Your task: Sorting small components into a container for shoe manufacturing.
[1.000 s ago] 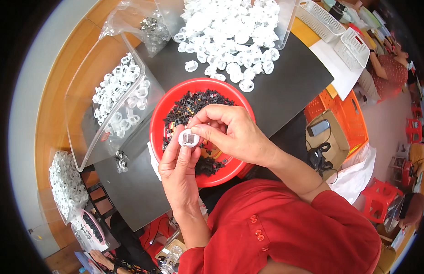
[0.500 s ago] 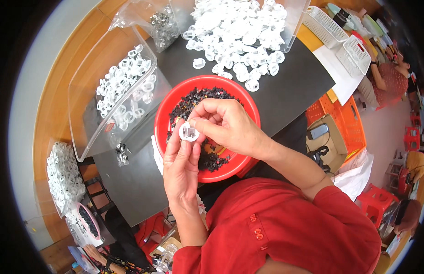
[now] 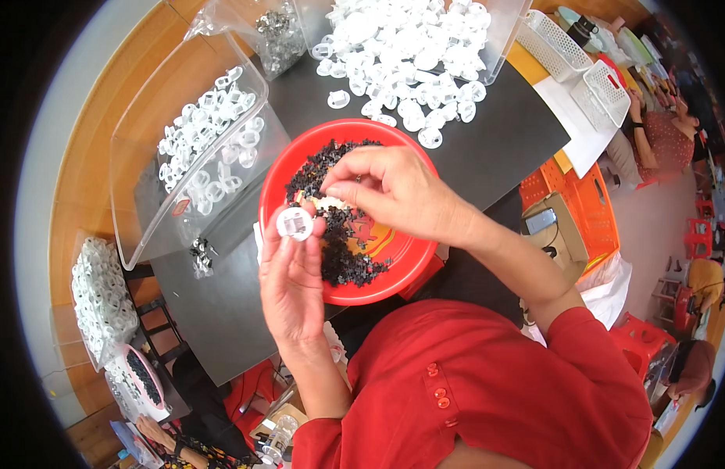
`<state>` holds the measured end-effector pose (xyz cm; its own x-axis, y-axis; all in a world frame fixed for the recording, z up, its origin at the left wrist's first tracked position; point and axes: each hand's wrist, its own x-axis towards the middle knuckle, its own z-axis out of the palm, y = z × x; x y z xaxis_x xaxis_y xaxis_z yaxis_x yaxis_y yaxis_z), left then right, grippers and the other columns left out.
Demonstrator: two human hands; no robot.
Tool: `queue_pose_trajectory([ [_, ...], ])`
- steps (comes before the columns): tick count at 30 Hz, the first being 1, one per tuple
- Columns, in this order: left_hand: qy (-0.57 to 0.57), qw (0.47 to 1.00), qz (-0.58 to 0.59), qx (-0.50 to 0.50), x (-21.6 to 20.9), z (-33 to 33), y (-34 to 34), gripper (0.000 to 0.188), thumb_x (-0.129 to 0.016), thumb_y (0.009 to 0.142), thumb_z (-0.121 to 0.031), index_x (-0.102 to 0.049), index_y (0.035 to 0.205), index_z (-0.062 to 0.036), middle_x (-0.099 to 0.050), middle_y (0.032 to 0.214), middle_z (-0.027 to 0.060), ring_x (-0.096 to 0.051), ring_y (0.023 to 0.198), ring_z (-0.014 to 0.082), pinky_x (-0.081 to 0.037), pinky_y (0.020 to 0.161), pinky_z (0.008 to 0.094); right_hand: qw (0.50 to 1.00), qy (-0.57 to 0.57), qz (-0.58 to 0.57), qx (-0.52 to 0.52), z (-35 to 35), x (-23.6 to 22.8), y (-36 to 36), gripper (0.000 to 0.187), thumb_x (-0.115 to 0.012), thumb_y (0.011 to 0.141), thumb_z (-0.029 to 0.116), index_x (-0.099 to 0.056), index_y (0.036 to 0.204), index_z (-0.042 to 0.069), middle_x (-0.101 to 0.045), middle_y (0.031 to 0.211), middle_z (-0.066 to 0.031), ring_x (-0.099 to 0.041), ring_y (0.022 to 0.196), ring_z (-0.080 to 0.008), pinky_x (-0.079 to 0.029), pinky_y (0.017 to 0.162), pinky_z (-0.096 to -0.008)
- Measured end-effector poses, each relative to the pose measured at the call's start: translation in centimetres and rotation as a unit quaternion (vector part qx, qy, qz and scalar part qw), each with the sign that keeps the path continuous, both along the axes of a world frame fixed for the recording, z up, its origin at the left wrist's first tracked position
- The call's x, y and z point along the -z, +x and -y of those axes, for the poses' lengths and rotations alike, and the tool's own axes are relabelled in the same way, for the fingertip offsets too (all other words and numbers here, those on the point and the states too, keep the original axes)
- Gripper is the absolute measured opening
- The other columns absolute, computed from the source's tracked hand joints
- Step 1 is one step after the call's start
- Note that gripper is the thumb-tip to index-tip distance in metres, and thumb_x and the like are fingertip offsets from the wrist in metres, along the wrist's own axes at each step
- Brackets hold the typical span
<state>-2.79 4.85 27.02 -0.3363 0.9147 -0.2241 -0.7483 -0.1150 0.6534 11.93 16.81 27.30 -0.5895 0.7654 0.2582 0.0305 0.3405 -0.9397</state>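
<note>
My left hand (image 3: 294,293) holds a round white plastic part (image 3: 294,223) between thumb and fingers, its face with a rectangular recess turned up. Apart from it, my right hand (image 3: 405,191) hovers over a red basin (image 3: 413,273). Its thumb and index finger are drawn together; whatever they may hold is too small or hidden to make out. Small black pieces (image 3: 355,270) lie heaped in the basin, whose floor has a yellow and red pattern. Some pale bits show among them below my right fingers.
A clear bin (image 3: 136,227) of white parts stands at the left, beside small metal pieces (image 3: 202,258). More white parts (image 3: 409,47) spill from another bin at the far side. An orange crate (image 3: 601,215) is at the right. Other people sit further off.
My hands have moved apart. The left went down and left with the white part, while the right let go of that part and now hovers over the black pieces.
</note>
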Motion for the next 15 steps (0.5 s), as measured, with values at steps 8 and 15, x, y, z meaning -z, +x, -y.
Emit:
queue_pose_trajectory([
  [8,0.060,0.996,-0.010,-0.065,0.9,2.7,-3.5,0.039,-0.050,0.092,-0.004,-0.040,0.129,0.0023,-0.050,0.125,0.0265,-0.063,0.098,0.0266,-0.057,0.086,0.0296,0.961,0.212,0.176,0.016,-1.5,1.2,1.9,0.011,-0.065,0.080,0.011,-0.066,0.088,0.003,-0.061,0.081,-0.0100,-0.062,0.078,-0.0275,-0.049,0.069,-0.0362],
  [15,0.007,0.998,-0.019,-0.061,1.4,2.6,-3.1,0.036,-0.048,0.093,-0.003,-0.041,0.128,0.0024,-0.049,0.127,0.0276,-0.063,0.101,0.0286,-0.057,0.085,0.0293,0.948,0.268,0.169,-0.017,-1.2,2.6,1.0,0.010,-0.066,0.079,0.011,-0.067,0.088,0.005,-0.058,0.082,-0.0084,-0.059,0.080,-0.0271,-0.046,0.070,-0.0376],
])
